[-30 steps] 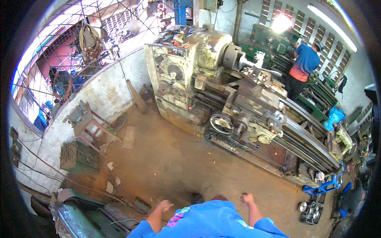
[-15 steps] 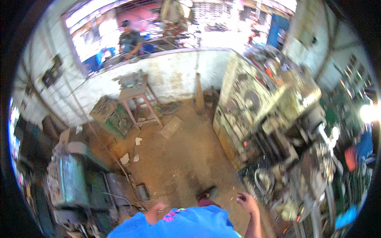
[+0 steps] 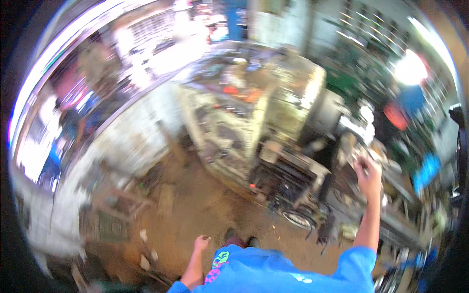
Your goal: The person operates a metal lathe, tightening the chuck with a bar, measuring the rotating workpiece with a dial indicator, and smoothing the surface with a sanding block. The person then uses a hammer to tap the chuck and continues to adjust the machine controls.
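My right arm is raised and stretched out on the right. My right hand is over a metal lathe-like machine, thumb and fingers bent with a gap between them and nothing seen in it. Whether it touches the machine I cannot tell. My left hand hangs low beside my blue shirt, over the brown floor. Its fingers are small and blurred, and what they hold, if anything, does not show.
A large cream machine with tools and orange items on top stands ahead. A wheel-like ring sits low at the machine's front. To the left are a stool, a low whitewashed wall and scraps on the floor.
The view has swung right, so the cream machine and lathe lie more centrally. My right hand has risen from my side out over the lathe. My left hand stays low.
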`<state>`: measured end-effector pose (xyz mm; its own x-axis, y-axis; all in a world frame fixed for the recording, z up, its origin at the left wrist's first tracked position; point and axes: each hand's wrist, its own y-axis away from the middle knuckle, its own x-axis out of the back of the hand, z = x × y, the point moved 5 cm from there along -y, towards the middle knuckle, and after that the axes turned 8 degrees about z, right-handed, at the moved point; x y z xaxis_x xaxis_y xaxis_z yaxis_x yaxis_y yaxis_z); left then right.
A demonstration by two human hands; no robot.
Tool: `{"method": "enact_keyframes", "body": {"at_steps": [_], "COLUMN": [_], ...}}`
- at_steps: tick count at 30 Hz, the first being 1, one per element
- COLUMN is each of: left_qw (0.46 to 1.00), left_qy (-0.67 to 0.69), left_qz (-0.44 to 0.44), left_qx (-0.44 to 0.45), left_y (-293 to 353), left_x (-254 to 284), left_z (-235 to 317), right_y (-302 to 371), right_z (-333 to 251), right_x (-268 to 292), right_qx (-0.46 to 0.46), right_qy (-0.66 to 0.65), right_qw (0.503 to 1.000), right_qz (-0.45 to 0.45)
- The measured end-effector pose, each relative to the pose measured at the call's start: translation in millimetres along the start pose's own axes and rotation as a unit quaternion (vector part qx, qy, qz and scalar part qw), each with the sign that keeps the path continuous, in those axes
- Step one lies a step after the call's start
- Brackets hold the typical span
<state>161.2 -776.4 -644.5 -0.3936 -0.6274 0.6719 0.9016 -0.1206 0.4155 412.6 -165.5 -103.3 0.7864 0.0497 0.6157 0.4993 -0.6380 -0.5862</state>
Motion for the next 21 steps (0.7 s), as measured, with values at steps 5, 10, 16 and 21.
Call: {"method": "enact_keyframes", "body": {"at_steps": [5,10,16,21], "left_qw": [0.990,0.908,0.728,0.711], "left_qy": [0.055,0.271,0.394,0.378], "left_qz": [0.024,0.075,0.211,0.295], "left_qx": [-0.130,-0.311,-0.520,-0.515], "left_y": [-34.0,-34.1,-43.8,-79.1], "left_x": [17.4,93.1,159.0,146.6], "left_z": [236.2,487.7,665.6,727.3], "right_y": [-72.2,-99.4,-101.6,-106.1], "right_z": [101.0,194.6,211.5,198.7], "right_x": [63.3,86.4,69.6,67.5], "right_qx": [-0.026,-0.220,-0.251,-0.291], "right_qy": [-0.020,-0.006,0.351,0.414], "right_qw": [0.993,0.959,0.897,0.862], "right_qz": [0.117,0.181,0.096,-0.001]}}
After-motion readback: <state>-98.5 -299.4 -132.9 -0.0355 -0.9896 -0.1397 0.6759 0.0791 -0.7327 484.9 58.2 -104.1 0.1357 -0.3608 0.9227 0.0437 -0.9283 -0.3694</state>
